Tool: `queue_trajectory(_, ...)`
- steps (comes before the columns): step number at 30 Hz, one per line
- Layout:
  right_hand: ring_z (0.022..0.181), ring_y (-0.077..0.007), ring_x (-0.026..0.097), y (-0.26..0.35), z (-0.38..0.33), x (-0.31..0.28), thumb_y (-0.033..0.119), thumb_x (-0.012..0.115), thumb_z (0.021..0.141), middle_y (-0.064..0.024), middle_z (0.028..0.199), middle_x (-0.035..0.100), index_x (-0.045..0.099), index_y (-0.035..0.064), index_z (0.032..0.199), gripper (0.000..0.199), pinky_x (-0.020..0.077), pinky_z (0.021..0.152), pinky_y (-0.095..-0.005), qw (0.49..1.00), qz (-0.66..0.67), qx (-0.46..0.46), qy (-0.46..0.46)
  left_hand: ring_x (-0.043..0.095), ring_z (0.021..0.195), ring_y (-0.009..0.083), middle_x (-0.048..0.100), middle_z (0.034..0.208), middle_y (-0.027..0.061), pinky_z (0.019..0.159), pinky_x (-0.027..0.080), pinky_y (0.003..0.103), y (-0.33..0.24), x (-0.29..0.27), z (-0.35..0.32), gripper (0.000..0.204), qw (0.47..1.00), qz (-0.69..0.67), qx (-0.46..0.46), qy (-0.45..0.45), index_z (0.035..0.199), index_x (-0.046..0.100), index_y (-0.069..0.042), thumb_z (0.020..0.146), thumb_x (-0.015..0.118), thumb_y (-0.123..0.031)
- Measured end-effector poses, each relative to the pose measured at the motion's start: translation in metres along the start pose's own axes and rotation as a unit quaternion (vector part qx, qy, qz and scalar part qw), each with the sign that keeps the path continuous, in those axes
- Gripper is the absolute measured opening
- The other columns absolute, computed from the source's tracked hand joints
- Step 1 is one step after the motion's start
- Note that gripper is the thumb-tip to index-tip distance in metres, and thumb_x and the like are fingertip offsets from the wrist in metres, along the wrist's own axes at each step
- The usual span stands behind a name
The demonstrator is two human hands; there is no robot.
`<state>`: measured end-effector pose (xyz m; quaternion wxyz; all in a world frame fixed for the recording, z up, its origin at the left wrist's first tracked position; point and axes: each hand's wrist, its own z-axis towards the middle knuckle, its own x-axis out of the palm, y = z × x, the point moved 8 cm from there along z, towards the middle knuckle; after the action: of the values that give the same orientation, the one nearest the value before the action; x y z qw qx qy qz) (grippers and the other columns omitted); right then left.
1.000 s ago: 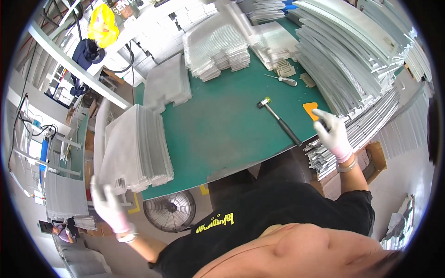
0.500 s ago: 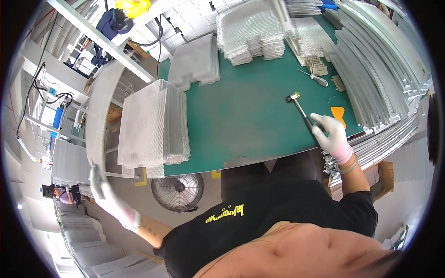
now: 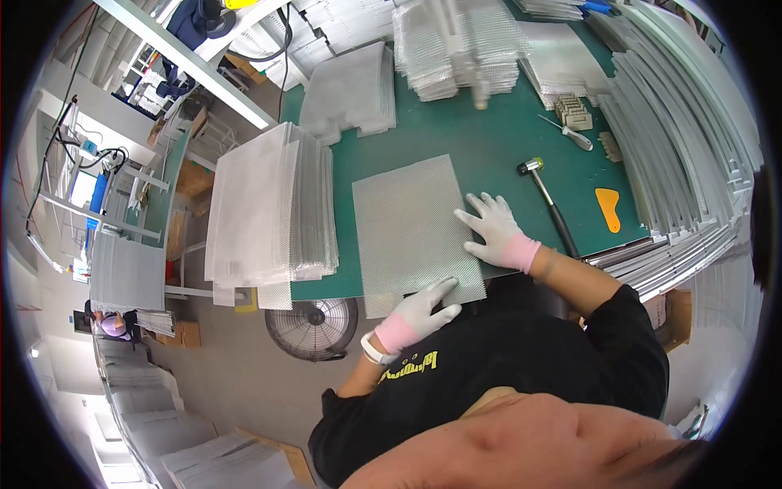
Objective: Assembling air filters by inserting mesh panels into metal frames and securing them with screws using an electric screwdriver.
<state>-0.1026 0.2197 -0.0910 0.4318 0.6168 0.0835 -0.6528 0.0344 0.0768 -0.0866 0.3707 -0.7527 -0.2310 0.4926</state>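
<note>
A silvery mesh sheet (image 3: 411, 224) lies on the green tabletop, its near edge jutting past the table's front edge. My right hand (image 3: 498, 236), in a white glove with a pink cuff, rests on the sheet's right edge with fingers spread. At the near edge, my gloved left hand (image 3: 422, 314) touches the sheet, fingers stretched out and thumb apart. A rubber mallet (image 3: 550, 200) lies just right of my right hand. Farther right is a yellow-orange scraper (image 3: 608, 209). Beyond the mallet sit a screwdriver (image 3: 577, 138) and a small stack of metal pieces (image 3: 573, 112).
A tall stack of mesh sheets (image 3: 261, 208) stands at the table's left, with more stacks (image 3: 350, 90) behind. Long metal profiles (image 3: 676, 138) line the right side. A blurred pale bar (image 3: 464, 57) crosses the far stack. Below the table stands a fan (image 3: 314, 326).
My left hand has come from the far left to the table's front edge. A mesh sheet now lies on the tabletop. My right hand moved left from the mallet. The blurred bar has appeared.
</note>
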Motion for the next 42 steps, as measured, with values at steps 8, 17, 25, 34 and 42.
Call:
queue_trajectory(8,0.141,-0.0448,0.036,-0.053,0.013,-0.013,0.021,0.060,0.079,-0.0203,0.148,0.047,0.067,0.0189,0.128,0.050,0.0190,0.119,-0.0625,0.996,-0.070,0.049,0.027,0.064,0.114,0.0386,0.069,0.117,0.0234,0.099,0.049,0.045,-0.015,-0.139,0.091,0.061,0.976,0.192,-0.063,-0.082,0.130,0.061,-0.002,0.094,0.058,-0.051)
queue_trajectory(17,0.138,-0.0423,0.041,-0.058,0.008,-0.016,0.016,0.059,0.075,-0.0212,0.141,0.052,0.067,0.0109,0.122,0.048,0.0229,0.119,-0.0592,0.999,-0.036,0.030,-0.019,0.045,0.140,0.0355,0.041,0.154,0.0245,0.112,0.040,0.051,0.096,-0.298,0.293,0.092,0.846,0.188,-0.354,-0.351,0.150,0.040,0.000,0.084,0.066,-0.059)
queue_trajectory(25,0.137,-0.0423,0.041,-0.063,0.012,-0.013,0.015,0.059,0.074,-0.0206,0.140,0.052,0.066,0.0101,0.123,0.050,0.0234,0.119,-0.0590,0.999,-0.034,0.027,-0.018,0.045,0.141,0.0311,0.050,0.150,0.0183,0.114,0.036,0.042,0.038,-0.381,0.305,0.085,0.890,0.351,-0.272,-0.104,0.143,0.056,-0.009,0.085,0.057,-0.071)
queue_trajectory(34,0.138,-0.0405,0.040,-0.065,0.008,-0.012,0.016,0.059,0.074,-0.0192,0.141,0.052,0.065,0.0090,0.123,0.049,0.0233,0.120,-0.0576,0.999,-0.027,0.036,-0.027,0.052,0.130,0.0316,0.053,0.147,0.0175,0.107,0.042,0.041,0.037,-0.452,0.263,0.085,0.883,-0.216,-0.132,-0.395,0.146,0.053,-0.010,0.086,0.057,-0.070)
queue_trajectory(42,0.139,-0.0387,0.041,-0.072,0.006,-0.007,0.018,0.059,0.078,-0.0184,0.141,0.053,0.065,0.0100,0.124,0.048,0.0231,0.121,-0.0561,0.998,-0.053,0.042,-0.020,0.050,0.124,0.0346,0.048,0.143,0.0241,0.095,0.044,0.049,0.041,-0.413,0.247,0.087,0.828,-0.349,0.000,-0.439,0.153,0.039,-0.020,0.084,0.064,-0.066)
